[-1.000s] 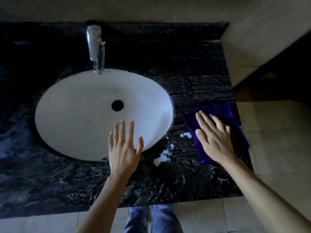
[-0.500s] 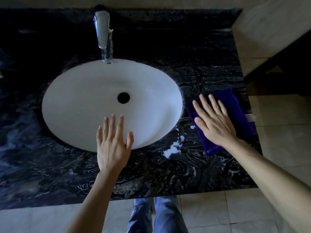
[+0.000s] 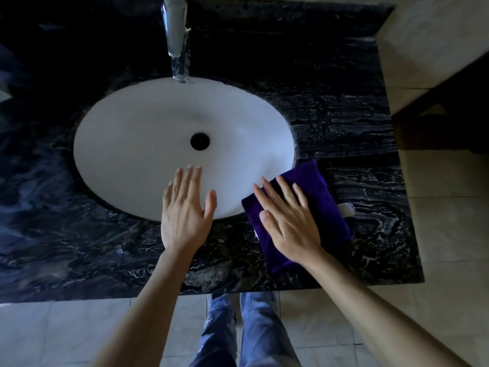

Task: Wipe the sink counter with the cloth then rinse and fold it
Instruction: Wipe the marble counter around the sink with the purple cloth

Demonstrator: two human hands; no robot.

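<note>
Nearest of all, blue jeans (image 3: 246, 329) and pale floor tiles (image 3: 53, 332) are seen below the front edge of the counter (image 3: 79, 247). On the dark marbled counter, just right of the white sink (image 3: 148, 144), the purple cloth (image 3: 312, 181) is pressed flat under the right hand (image 3: 288, 221); its fingers are held straight and spread, nothing is grasped. The cloth's near-left corner is laid against the sink's rim, and a small white tag (image 3: 346, 209) is shown at its right edge. The left hand (image 3: 185, 213) is held over the sink's front rim, fingers straight and relaxed, nothing held; whether the rim is touched cannot be told.

Compared with a second ago, the cloth has been slid leftward toward the sink, and the white foam patches formerly seen between sink and cloth are no longer visible; they are judged to have been covered or wiped up. The wiping step is therefore judged to be under way, with the counter left of the sink and behind it not yet covered, and rinsing and folding not yet begun.

Behind the sink, the chrome tap (image 3: 176, 35) is seen with no water running.
</note>
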